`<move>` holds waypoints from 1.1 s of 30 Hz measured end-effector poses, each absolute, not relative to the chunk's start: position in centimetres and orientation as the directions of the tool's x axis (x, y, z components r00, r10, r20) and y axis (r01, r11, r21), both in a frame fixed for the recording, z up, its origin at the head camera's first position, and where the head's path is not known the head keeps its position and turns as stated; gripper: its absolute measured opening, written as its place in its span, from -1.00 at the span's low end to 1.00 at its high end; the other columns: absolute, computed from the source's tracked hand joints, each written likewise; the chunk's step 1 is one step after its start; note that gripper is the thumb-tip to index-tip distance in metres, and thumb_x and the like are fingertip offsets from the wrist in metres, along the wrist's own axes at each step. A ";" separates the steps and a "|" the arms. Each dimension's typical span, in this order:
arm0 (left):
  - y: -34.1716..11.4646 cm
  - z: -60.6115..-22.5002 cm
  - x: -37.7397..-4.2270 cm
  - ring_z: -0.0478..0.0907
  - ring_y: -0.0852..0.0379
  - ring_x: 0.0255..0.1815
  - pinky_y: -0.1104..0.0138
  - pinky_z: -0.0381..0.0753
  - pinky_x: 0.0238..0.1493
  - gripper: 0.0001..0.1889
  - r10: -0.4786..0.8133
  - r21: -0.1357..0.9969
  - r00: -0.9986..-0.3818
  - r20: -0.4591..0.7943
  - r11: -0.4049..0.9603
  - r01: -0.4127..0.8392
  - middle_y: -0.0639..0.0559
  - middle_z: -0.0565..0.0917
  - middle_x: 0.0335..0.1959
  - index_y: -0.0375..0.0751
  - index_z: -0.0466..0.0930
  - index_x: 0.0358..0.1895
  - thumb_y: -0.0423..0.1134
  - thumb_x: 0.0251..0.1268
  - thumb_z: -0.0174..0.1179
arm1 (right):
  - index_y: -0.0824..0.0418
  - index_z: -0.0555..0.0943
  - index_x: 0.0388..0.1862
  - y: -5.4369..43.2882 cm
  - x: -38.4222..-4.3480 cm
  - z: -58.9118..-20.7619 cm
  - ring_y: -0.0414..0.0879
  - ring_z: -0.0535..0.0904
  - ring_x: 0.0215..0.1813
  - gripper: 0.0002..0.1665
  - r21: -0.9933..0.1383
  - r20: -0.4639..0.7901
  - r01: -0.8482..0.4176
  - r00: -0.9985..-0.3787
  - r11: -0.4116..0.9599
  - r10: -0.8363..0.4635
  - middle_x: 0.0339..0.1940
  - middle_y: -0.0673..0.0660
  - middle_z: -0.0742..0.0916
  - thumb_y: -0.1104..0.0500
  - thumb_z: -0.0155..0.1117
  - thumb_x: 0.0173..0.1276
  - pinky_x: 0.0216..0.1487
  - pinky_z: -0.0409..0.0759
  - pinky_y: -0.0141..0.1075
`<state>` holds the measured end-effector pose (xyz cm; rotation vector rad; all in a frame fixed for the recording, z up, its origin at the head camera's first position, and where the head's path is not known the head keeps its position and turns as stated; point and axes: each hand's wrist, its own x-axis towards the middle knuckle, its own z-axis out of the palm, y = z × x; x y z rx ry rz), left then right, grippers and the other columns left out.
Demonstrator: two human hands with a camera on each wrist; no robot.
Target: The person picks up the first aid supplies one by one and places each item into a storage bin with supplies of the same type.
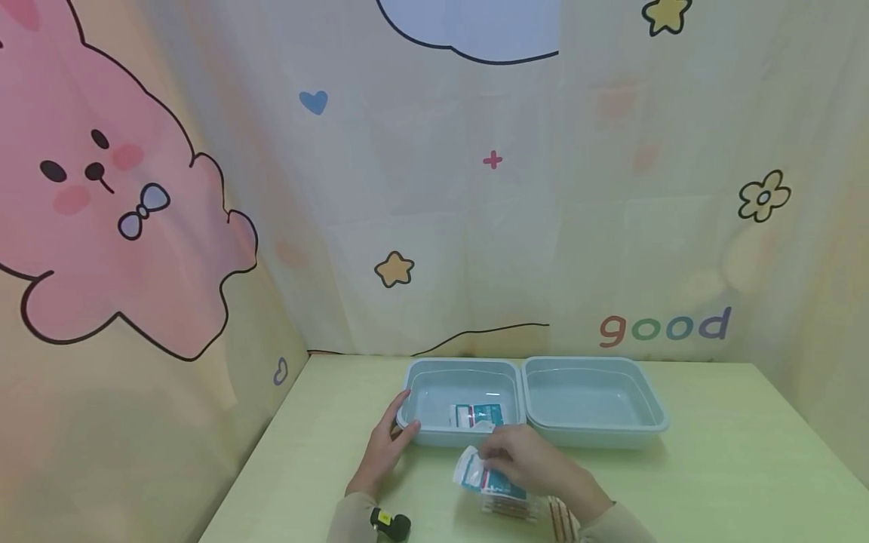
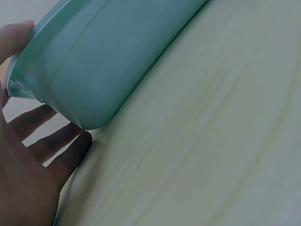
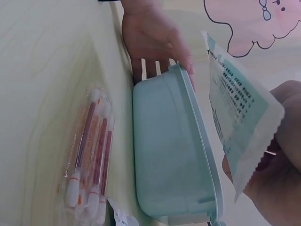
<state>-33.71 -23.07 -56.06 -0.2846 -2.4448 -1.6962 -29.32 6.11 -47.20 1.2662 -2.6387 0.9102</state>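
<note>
My right hand [image 1: 526, 456] pinches a white-and-teal printed sachet [image 3: 237, 106] with a serrated edge, in front of the left light-blue plastic tray [image 1: 434, 437]. Below it a clear packet of iodine swabs [image 3: 89, 160], with red-brown tubes and white tips, lies on the table. My left hand [image 1: 385, 450] is at the tray's near left corner. Its thumb rests on the rim, and its fairly straight fingers [image 2: 70, 157] spread against the outer end wall. Another white-and-teal sachet [image 1: 478, 415] lies inside this tray.
A second light-blue tray [image 1: 597, 437] stands directly right of the first. A brown-striped clear packet [image 1: 563, 520] lies partly hidden by the right forearm. The pale yellow-green table [image 1: 733, 467] meets a printed curtain [image 1: 434, 173] at the back.
</note>
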 end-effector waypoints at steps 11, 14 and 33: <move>-23.0 -55.9 -33.8 0.17 -0.23 0.50 -0.12 0.34 0.38 -0.36 0.063 0.904 -0.972 0.226 0.357 0.234 -0.10 0.16 0.55 0.15 0.16 0.51 -0.05 0.41 0.15 | 0.06 0.74 -0.23 5.9 -29.4 -47.0 -0.32 0.60 -0.19 -0.89 -0.468 0.327 -0.714 -0.688 0.521 -0.648 -0.29 -0.17 0.72 0.19 0.28 0.35 -0.10 0.66 -0.31; -22.9 -55.8 -33.7 0.17 -0.23 0.50 -0.13 0.34 0.38 -0.35 0.060 0.904 -0.974 0.220 0.362 0.227 -0.09 0.15 0.55 0.16 0.15 0.51 -0.05 0.41 0.15 | 0.07 0.74 -0.23 5.8 -29.4 -46.9 -0.32 0.60 -0.20 -0.89 -0.469 0.324 -0.708 -0.693 0.527 -0.644 -0.29 -0.16 0.72 0.19 0.29 0.35 -0.11 0.67 -0.31; -23.1 -56.1 -33.7 0.17 -0.27 0.49 -0.13 0.36 0.36 -0.36 0.065 0.909 -0.972 0.227 0.343 0.235 -0.12 0.15 0.55 0.13 0.16 0.51 -0.06 0.41 0.15 | 0.09 0.75 -0.23 5.7 -29.7 -47.3 -0.29 0.62 -0.20 -0.89 -0.448 0.377 -0.724 -0.685 0.525 -0.623 -0.29 -0.13 0.74 0.21 0.30 0.33 -0.13 0.67 -0.32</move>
